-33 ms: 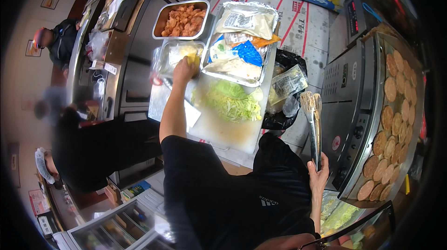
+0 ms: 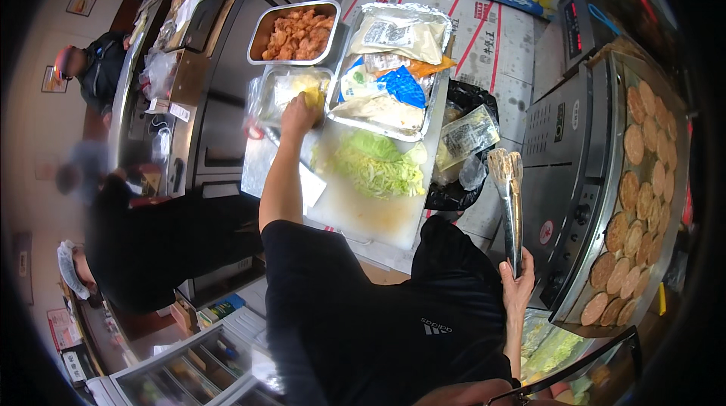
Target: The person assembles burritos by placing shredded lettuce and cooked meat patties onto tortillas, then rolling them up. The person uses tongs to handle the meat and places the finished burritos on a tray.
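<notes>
1. Landmark: white cutting board (image 2: 378,228), in front of the person.
2. Left hand (image 2: 299,115): at small tray (image 2: 328,82), just past the board's left edge. Fingertips meet a yellow item (image 2: 312,96); can't tell whether they're apart or pinched on it.
3. Yellow item: in or over that tray, left of the board's far half, beside clear plastic wrapping (image 2: 283,88).
4. Right hand (image 2: 517,291): clamped round the handle end of metal tongs (image 2: 512,217), right of the board; business end points away from the body.
5. Doing it well, my judgement: light fingertip pinch, lift straight up, let no plastic drag along. Soft-looking stuff; a squeeze would probably squash it.
6. Forearm passes by the board's left side; best held high, off the shredded lettuce (image 2: 378,171) on the board.
7. Tongs look soiled at the tips; better held out there, clear of board, lettuce and the black bin bag (image 2: 454,202) just right of the board.
</notes>
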Demonstrator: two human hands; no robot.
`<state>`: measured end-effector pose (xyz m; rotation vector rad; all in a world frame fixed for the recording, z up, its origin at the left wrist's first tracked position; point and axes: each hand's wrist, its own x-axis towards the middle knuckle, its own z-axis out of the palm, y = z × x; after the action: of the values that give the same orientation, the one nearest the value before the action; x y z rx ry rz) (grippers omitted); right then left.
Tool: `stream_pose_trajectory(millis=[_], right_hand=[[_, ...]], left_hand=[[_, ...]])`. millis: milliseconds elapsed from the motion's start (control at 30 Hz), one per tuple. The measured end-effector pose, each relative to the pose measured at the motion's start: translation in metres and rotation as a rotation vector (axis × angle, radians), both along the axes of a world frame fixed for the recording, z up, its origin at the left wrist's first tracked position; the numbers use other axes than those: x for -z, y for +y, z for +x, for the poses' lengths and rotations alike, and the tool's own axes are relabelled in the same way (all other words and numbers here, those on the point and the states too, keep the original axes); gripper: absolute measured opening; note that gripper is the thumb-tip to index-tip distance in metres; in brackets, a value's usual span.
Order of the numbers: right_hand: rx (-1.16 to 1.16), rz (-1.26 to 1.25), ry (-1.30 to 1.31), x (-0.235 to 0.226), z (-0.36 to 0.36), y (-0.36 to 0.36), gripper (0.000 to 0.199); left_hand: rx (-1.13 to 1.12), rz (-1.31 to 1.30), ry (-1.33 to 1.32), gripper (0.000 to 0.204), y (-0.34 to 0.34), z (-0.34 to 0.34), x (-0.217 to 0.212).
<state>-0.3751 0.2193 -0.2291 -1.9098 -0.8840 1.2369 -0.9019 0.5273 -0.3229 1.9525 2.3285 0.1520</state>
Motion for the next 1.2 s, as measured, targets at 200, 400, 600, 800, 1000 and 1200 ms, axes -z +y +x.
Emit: stream_pose_trajectory(millis=[200, 400, 600, 800, 1000, 1200], right_hand=[[-0.006, 0.014, -0.003, 0.001, 0.001, 0.000, 0.054], [-0.017, -0.001, -0.021, 0.002, 0.003, 0.000, 0.052], [-0.021, 0.008, -0.027, 0.002, 0.004, 0.000, 0.054], [-0.016, -0.015, -0.004, 0.002, 0.003, 0.001, 0.056], [-0.005, 0.004, -0.029, 0.008, 0.007, -0.002, 0.056], [-0.081, 0.007, -0.055, -0.001, 0.009, 0.012, 0.054]], left_hand=[[-0.042, 0.023, -0.027, 0.043, 0.000, -0.004, 0.004], [-0.047, -0.025, 0.023, 0.043, -0.004, 0.016, -0.010], [-0.002, 0.076, -0.064, 0.034, -0.004, -0.002, 0.000], [-0.011, 0.029, 0.018, 0.028, 0.002, 0.004, 0.005], [-0.263, 0.088, -0.232, 0.029, 0.009, -0.008, 0.005], [-0.379, 0.347, -0.806, 0.028, 0.002, -0.091, 0.070]])
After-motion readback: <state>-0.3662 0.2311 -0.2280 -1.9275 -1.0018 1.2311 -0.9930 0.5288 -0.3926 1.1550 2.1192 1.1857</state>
